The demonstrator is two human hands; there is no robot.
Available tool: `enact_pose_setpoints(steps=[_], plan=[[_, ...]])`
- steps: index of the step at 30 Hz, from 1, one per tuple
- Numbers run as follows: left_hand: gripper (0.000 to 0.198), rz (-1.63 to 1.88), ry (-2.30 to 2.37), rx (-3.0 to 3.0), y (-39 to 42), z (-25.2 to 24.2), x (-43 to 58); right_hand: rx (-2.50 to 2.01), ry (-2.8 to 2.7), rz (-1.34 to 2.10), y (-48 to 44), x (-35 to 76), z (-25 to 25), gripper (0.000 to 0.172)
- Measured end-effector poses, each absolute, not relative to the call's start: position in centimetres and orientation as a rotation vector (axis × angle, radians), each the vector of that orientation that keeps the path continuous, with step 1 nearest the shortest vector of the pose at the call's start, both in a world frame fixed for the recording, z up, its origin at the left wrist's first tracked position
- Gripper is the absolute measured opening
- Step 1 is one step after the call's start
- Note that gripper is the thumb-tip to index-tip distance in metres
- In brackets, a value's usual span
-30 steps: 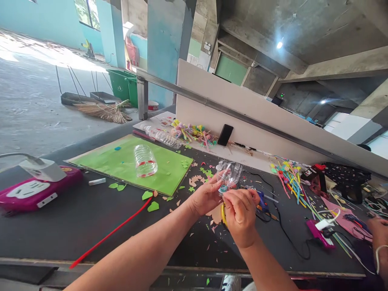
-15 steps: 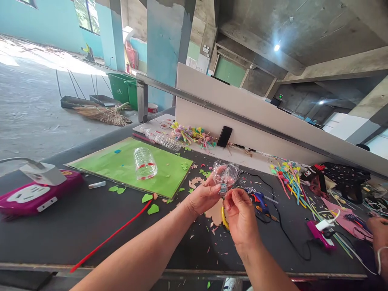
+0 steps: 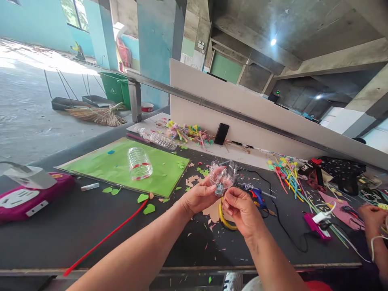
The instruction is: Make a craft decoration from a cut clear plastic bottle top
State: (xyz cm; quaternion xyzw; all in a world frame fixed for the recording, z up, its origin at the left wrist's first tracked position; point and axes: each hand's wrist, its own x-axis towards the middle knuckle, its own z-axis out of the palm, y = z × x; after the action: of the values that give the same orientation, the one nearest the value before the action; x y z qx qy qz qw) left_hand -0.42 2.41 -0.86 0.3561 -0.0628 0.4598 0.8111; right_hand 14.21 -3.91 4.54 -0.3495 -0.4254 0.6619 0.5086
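Observation:
My left hand [image 3: 201, 195] is closed around a clear plastic bottle piece [image 3: 230, 171], whose top is cut into curling petal-like flaps. Its narrow neck points down and towards me. Close to that neck, my right hand [image 3: 241, 208] has thumb and fingers pinched together; what they hold, if anything, is too small to make out. Beneath my right hand a yellow curved loop [image 3: 226, 222] lies on the black table [image 3: 121, 238], among peach paper scraps [image 3: 209, 213]. A cut clear bottle section [image 3: 139, 163] with red marks sits on a green sheet [image 3: 100, 165].
Beyond my right hand is a blue glue gun [image 3: 258, 198] with its black cord. Colourful pipe cleaners [image 3: 287, 173] lie farther right, near another person's hand [image 3: 372, 220]. A purple power strip [image 3: 33, 198] is at left, a red pipe cleaner [image 3: 106, 238] in front. A phone [image 3: 221, 133] leans on the partition.
The view has shifted slightly right. My right hand has turned a little and its fingers have come closer to the bottle neck. My left hand still holds the bottle piece.

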Motion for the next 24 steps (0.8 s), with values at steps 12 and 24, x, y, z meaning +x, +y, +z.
enact_pose_setpoints(steps=[12, 24], plan=[[0.063, 0.942, -0.120, 0.912, 2.4, -0.5, -0.4, -0.977, -1.080, 1.707, -3.7, 16.2, 5.0, 0.031], [0.064, 0.921, -0.034, 0.975, 2.8, -0.9, -0.5, -1.042, -0.985, 1.717, -3.8, 17.4, 4.4, 0.028]])
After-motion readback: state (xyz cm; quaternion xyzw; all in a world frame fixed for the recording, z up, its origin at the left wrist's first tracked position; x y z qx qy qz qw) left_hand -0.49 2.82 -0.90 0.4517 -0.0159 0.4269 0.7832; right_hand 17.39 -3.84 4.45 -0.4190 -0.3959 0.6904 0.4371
